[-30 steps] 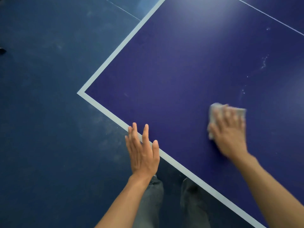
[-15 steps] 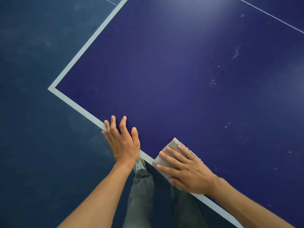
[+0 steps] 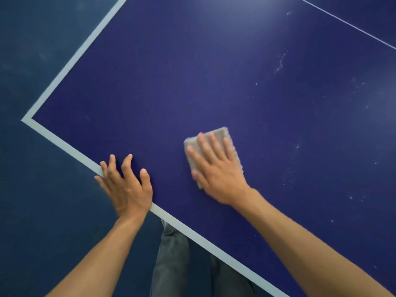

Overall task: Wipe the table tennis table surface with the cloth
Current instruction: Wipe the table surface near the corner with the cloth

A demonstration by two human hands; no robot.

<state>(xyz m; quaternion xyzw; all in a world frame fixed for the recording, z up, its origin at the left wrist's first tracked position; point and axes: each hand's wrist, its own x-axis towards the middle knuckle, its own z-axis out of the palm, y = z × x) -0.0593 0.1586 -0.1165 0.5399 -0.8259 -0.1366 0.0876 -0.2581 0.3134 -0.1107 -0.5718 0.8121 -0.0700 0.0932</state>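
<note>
Item: small grey folded cloth (image 3: 217,133), roughly rectangular, with a nubbly texture and a fringed right edge, lying flat on the dark blue table tennis table surface (image 3: 192,71), a little way in from the near edge and right of the near corner. The right hand (image 3: 218,170) lies on top of it, palm down, with straight fingers spread across the cloth and pointing away from the person. It presses rather than grips, and its outline is slightly blurred. The left hand (image 3: 126,185) holds nothing; it is braced across the white border line (image 3: 64,142) at the near edge, fingers spread and lightly arched, tips on the blue surface. The hands are apart, with bare table between them. Change: half a second ago the cloth sat at the near edge just beside the left hand, the right hand's fingers pointing left. It now sits further onto the table, while the left hand has kept its place on the edge. Surface: matt, with a pale glare near the top, a thin white centre line (image 3: 342,20) at upper right, and whitish specks and smears (image 3: 280,63) scattered over the right side. Surroundings: dark blue scuffed floor (image 3: 42,211) left of and below the table; grey trousers (image 3: 171,264) at the bottom edge.
</note>
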